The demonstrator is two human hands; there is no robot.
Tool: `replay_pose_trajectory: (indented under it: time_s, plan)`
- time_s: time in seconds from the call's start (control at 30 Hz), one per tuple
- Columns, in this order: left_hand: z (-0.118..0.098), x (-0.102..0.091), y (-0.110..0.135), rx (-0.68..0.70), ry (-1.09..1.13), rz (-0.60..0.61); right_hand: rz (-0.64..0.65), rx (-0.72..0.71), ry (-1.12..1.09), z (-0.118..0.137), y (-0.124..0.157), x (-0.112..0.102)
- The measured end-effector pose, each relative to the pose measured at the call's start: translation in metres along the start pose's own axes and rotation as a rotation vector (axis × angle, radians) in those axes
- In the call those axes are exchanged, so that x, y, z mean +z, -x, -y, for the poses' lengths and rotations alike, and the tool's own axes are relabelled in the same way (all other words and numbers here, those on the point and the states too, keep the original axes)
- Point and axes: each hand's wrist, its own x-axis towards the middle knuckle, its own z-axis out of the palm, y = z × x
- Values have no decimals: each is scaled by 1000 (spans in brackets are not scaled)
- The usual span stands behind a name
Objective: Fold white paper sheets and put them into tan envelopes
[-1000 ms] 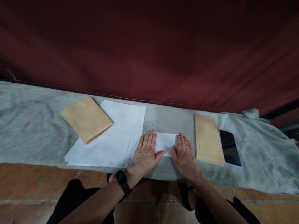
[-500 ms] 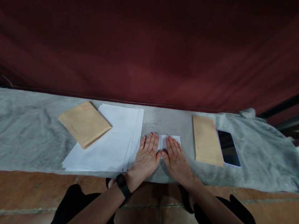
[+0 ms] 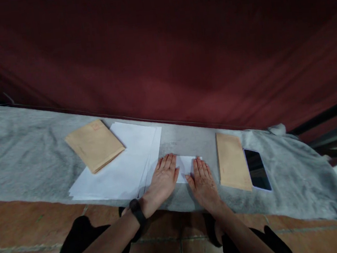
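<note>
My left hand [image 3: 162, 179] lies flat, fingers stretched out, on the left part of a small folded white paper [image 3: 186, 166]. My right hand [image 3: 203, 179] presses flat on its right part, fingers together and straight. The folded paper rests on a grey cloth [image 3: 25, 151] over a low surface. A black watch sits on my left wrist.
A stack of white sheets [image 3: 121, 168] lies left of my hands, with a tan envelope pile [image 3: 95, 144] on its far corner. Right of my hands lie another tan envelope [image 3: 232, 160] and a dark phone [image 3: 256, 169]. A dark red curtain hangs behind; tiled floor below.
My right hand slid left across the folded paper toward my left hand, then back a little to the right. My left hand stayed put. The view tilted slightly.
</note>
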Motion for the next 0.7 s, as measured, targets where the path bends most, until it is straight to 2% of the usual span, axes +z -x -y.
replay_pose_trajectory:
  time_s: [0.2, 0.3, 0.43, 0.6, 0.7]
  plan:
    - [-3, -9, -23, -79, 48, 40, 15, 7, 10, 3, -2, -3]
    - [-1, -11, -32, -119, 195, 19, 12, 10, -16, 2, -2, -4]
    - [6, -14, -43, -327, 615, 0, 21, -33, -109, 3, -4, -12]
    - [13, -28, -48, -546, 1218, 49, 85, -245, -274, 17, -8, -35]
    - [13, -38, -49, -674, 1610, 66, 39, -254, -387, 20, -12, -45]
